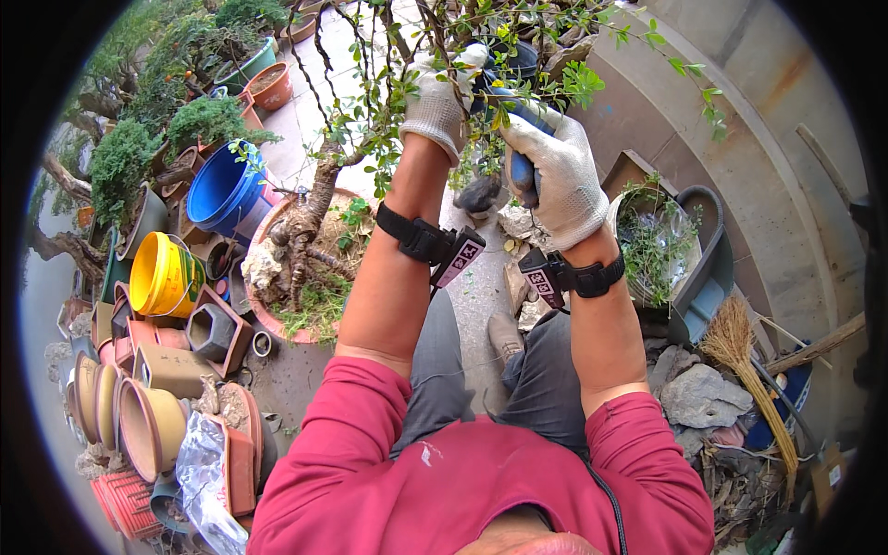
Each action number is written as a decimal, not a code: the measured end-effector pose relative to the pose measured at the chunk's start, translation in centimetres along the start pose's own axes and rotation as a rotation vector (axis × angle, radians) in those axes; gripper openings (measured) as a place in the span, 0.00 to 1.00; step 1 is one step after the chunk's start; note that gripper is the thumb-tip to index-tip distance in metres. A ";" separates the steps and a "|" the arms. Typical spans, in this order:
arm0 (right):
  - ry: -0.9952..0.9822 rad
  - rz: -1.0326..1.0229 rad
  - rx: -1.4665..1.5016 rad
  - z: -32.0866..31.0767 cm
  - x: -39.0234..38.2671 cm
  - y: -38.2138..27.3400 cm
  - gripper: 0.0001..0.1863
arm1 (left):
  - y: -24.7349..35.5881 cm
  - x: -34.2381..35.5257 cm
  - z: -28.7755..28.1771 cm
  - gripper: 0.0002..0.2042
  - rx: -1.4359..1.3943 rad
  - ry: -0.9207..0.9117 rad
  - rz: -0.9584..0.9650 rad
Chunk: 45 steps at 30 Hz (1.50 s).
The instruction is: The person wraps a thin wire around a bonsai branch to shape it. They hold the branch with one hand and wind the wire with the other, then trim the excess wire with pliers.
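Leafy branches (370, 83) of a bonsai tree hang at the top, above its gnarled trunk (314, 217) in a round pink pot (270, 314). My left hand (437, 102), in a white knit glove, is closed high among these branches; what its fingers grip is hidden by leaves. My right hand (555, 176), gloved likewise, is wrapped round the blue handles (523, 174) of a tool, apparently pruning shears, whose tip is among the foliage close to my left fingers.
Stacked pots (148, 425), blue (222, 190) and yellow (166, 273) buckets and potted junipers (129, 157) crowd the left. At right stand a grey container (703, 277) with green cuttings (652, 240), rocks (703, 398) and a straw broom (740, 342). Stone steps (740, 83) curve behind them.
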State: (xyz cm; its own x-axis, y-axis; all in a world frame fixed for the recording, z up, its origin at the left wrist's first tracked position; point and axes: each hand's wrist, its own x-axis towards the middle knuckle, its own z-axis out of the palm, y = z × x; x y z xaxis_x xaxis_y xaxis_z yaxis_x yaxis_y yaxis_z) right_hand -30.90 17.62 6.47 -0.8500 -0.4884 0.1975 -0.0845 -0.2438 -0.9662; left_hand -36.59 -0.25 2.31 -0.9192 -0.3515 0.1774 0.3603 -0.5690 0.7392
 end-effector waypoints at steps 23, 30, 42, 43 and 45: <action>-0.376 0.207 1.197 -1.2 1.0 1.3 0.22 | -3.1 2.2 -2.2 0.10 0.512 -0.033 0.362; -0.411 0.115 1.441 -1.5 1.0 1.1 0.20 | -1.4 0.5 -0.5 0.15 0.652 0.000 0.328; -0.422 0.197 1.291 -2.2 1.0 0.6 0.22 | 1.4 -2.2 2.6 0.21 0.065 -0.081 0.011; -0.430 0.193 1.281 -2.2 1.0 0.6 0.22 | 1.0 -2.2 2.7 0.19 0.171 -0.119 0.132; -0.454 0.191 1.253 -2.4 1.1 0.5 0.21 | 0.5 -1.8 2.7 0.15 0.161 -0.143 0.183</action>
State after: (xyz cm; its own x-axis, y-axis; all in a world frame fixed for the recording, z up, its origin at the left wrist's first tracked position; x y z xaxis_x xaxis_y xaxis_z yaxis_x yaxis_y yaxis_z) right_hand -33.14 18.95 5.79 -0.5283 -0.7731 0.3509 0.7508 -0.6184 -0.2320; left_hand -35.18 2.16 4.10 -0.8582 -0.3225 0.3993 0.5033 -0.3762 0.7779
